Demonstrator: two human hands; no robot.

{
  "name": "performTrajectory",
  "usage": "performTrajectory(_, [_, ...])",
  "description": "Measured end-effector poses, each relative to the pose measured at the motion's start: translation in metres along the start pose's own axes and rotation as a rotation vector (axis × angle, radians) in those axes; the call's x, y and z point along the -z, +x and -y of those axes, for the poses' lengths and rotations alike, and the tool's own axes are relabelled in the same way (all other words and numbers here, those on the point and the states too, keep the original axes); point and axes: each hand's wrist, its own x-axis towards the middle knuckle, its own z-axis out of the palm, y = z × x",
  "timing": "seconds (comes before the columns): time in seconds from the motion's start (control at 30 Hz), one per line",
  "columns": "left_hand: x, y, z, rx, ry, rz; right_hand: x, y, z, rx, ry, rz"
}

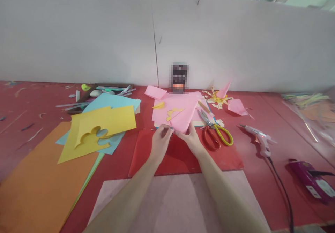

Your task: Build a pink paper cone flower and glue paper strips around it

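Note:
Both hands hold a piece of pink paper [183, 120] above a red board [149, 152]. My left hand [161, 140] pinches its lower left corner, fingers closed. My right hand [190, 138] grips the lower edge, with part of its fingers hidden behind the paper. Beyond it lie pink sheets [171, 104] with yellow paper cut-outs [171, 114] on them. Right of my right hand rest scissors [210, 121] with one red and one yellow handle. A pink paper cone [224, 90] stands by yellow paper pieces.
At the right lie a glue gun [258, 137] with its cord and a purple power strip [309, 179]. Yellow paper [81, 125] with a cut-out shape, blue paper [112, 102] and orange paper [39, 177] overlap at the left. Behind them is a tool tray [86, 97]. A white partition [91, 34] closes the back.

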Motion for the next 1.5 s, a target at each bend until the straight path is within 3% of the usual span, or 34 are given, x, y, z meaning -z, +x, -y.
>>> performTrajectory(0.57, [-0.001,0.000,0.003,0.017,-0.074,0.034,0.000,0.003,0.001,-0.016,0.178,0.000])
performTrajectory(0.9, [0.000,0.001,0.003,0.052,-0.057,0.036,-0.001,0.003,0.001,0.000,0.121,-0.021])
performTrajectory(1.17, [-0.001,-0.004,-0.006,0.044,-0.209,0.106,0.002,0.004,-0.003,-0.071,0.137,-0.104])
performTrajectory(1.5, [0.000,-0.003,-0.002,0.036,-0.225,0.159,0.003,0.004,-0.002,-0.064,0.195,-0.118])
